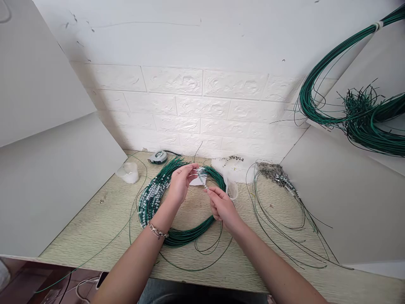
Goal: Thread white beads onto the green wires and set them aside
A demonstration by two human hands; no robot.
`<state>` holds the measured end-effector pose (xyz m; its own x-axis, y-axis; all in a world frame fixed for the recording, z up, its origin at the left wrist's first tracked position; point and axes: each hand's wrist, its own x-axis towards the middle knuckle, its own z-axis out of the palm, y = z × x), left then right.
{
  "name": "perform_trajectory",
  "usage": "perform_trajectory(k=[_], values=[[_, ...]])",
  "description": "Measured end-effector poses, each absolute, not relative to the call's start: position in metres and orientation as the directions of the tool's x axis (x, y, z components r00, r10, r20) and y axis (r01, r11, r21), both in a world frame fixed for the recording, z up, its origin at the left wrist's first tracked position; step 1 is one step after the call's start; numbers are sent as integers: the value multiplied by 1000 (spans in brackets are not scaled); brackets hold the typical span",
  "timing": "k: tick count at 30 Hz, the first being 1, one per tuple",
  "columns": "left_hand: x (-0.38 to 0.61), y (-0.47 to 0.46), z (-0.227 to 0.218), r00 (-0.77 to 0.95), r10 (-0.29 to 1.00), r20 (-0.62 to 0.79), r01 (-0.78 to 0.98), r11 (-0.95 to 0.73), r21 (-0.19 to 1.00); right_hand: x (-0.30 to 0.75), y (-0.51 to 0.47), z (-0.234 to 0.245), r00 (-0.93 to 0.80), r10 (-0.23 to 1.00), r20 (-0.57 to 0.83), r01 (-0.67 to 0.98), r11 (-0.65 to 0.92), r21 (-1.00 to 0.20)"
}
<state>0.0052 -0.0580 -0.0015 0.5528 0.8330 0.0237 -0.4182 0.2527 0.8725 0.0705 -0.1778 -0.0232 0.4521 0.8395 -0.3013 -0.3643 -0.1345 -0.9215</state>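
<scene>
A thin green wire (201, 180) with small white bead-like pieces on it runs between my two hands, above a big coil on the table. My left hand (181, 181) pinches its upper end. Lower down and to the right, my right hand (222, 206) grips the same wire near the white pieces. Under both hands lies the coil of green wires (186, 237); many white pieces (154, 192) are threaded along its left side. A small white paper (198, 177) shows behind the fingers, partly covered.
At the back stand a tape measure (158, 157) and a clear cup (128, 172) with white contents. Loose wires (268, 219) and a dark cluster of wire ends (272, 173) lie at right. Green wire bundles (335, 63) hang above. White panels (57, 190) flank the table (104, 223).
</scene>
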Motion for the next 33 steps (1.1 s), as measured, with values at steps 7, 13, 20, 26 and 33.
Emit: perform_trajectory(k=[7, 13, 20, 26, 33], values=[[6, -61, -2, 576, 817, 29, -391, 244, 888, 73, -178, -25, 453, 835, -314, -348, -159, -924], [7, -64, -2, 593, 805, 14, -381, 265, 886, 74, -178, -26, 455, 844, -282, -330, -134, -934], [7, -65, -5, 613, 790, 28, -371, 257, 892, 74, -177, -27, 462, 840, -284, -321, -140, -937], [8, -64, -8, 630, 776, 33, -343, 240, 908, 75, -177, -26, 467, 844, -265, -305, -128, -944], [9, -65, -9, 657, 753, 35, -297, 215, 930, 74, -177, -25, 473, 844, -254, -300, -117, -947]])
